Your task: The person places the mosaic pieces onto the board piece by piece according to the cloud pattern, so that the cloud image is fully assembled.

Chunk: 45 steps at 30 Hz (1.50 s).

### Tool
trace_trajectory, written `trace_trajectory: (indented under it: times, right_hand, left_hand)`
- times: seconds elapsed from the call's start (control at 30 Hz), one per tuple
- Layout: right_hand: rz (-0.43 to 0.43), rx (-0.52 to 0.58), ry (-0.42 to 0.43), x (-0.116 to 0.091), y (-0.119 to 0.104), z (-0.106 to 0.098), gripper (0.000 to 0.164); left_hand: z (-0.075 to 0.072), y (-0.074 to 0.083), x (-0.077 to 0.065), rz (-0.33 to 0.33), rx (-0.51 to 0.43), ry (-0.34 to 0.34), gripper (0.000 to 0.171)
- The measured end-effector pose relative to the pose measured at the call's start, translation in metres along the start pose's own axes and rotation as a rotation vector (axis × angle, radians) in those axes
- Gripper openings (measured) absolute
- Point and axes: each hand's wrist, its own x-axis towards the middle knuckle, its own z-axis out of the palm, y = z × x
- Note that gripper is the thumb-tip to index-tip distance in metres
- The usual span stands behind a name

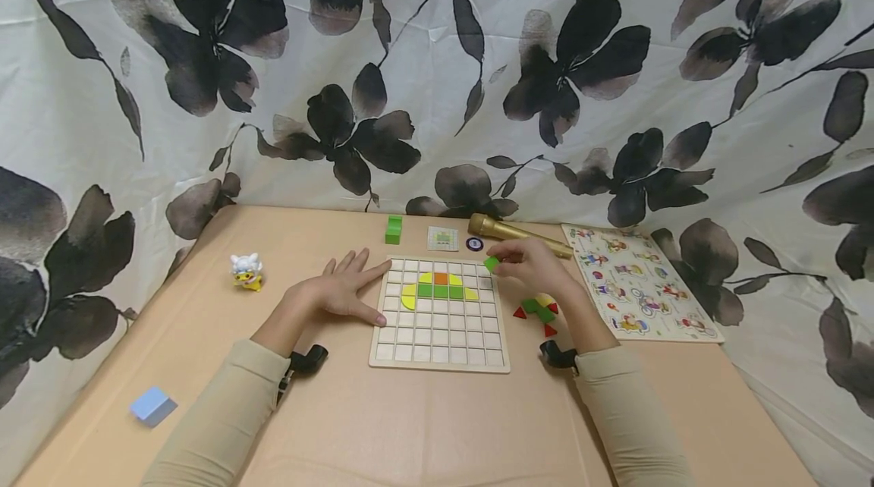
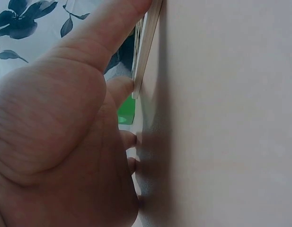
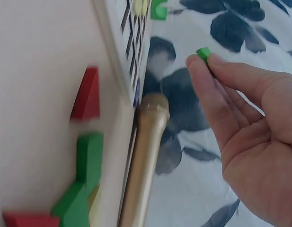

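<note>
A white grid board (image 1: 437,354) lies on the table, with yellow, orange and green pieces (image 1: 440,291) set in its upper cells. My left hand (image 1: 341,290) has its fingers spread, thumb and index finger touching the board's left edge; in the left wrist view the thumb (image 2: 112,33) reaches to that edge. Above the table, at the board's upper right, my right hand (image 1: 529,263) pinches a small green block (image 3: 203,53) between thumb and fingertips. Below that hand sits a loose pile of green blocks (image 1: 544,314) and red triangles (image 1: 549,331), with some yellow partly hidden.
Behind the board lie stacked green blocks (image 1: 393,230), a pattern card (image 1: 443,239), a round dark token (image 1: 474,244) and a gold microphone (image 1: 512,232). A picture puzzle board (image 1: 635,282) is at right. Leftward are a toy figure (image 1: 246,271) and a blue block (image 1: 153,406).
</note>
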Motion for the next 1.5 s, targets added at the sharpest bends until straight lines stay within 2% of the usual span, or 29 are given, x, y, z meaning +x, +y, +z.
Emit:
trace_trajectory:
  times: [0.2,0.43,0.53,0.7,0.77,0.93,1.23,1.5]
  right_hand:
    - [-0.065,0.114,-0.017,0.006,-0.026,0.02,0.032]
    - [-0.127,0.094,0.004,0.016,-0.049,0.052,0.026]
    - [-0.131,0.15,-0.034,0.021,-0.054,0.064,0.025]
    - [-0.093,0.282,-0.15,0.025,-0.056,0.079,0.025]
    - [-0.093,0.267,-0.187,0.026,-0.054,0.084,0.024]
    - [-0.099,0.148,-0.247,0.026,-0.051,0.093,0.021]
    - [-0.069,0.058,-0.234,0.024,-0.051,0.101,0.02]
    - [-0.081,0.033,-0.244,0.022,-0.056,0.096,0.025]
  left_hand:
    - [0.0,0.001,-0.001,0.007,-0.026,-0.001,0.119]
    - [0.002,-0.003,0.001,0.028,-0.049,0.007,0.122]
    - [0.001,-0.001,0.0,0.013,-0.034,-0.001,0.121]
    - [0.0,-0.001,0.002,-0.006,0.009,-0.009,0.118]
    - [0.0,-0.001,0.002,-0.01,0.018,-0.009,0.117]
    - [0.001,-0.002,0.002,-0.004,-0.004,-0.005,0.119]
    - [0.01,-0.015,0.011,0.018,-0.045,0.028,0.126]
    - [0.007,-0.009,0.006,0.028,-0.055,0.022,0.123]
